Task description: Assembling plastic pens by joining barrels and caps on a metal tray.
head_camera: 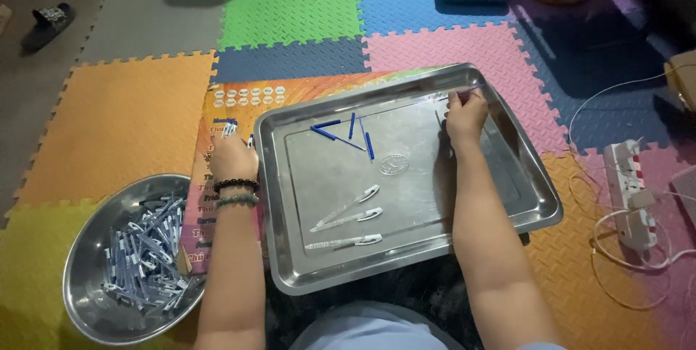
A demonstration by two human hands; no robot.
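While a thin blue pen refill is pinched in the right hand near the far right corner of the large rectangular steel tray, a small white-and-blue pen part is gripped by the left hand just outside the tray's left edge, over a printed orange sheet.

Three clear pen barrels with white clips are laid in a rough row toward the tray's near edge; these can be judged as finished or staged pieces. A few loose blue refills are left near the far left corner.

Much appears still to be done: a round steel bowl, beside the tray's near left corner, is heaped with many more white-and-blue pen parts.
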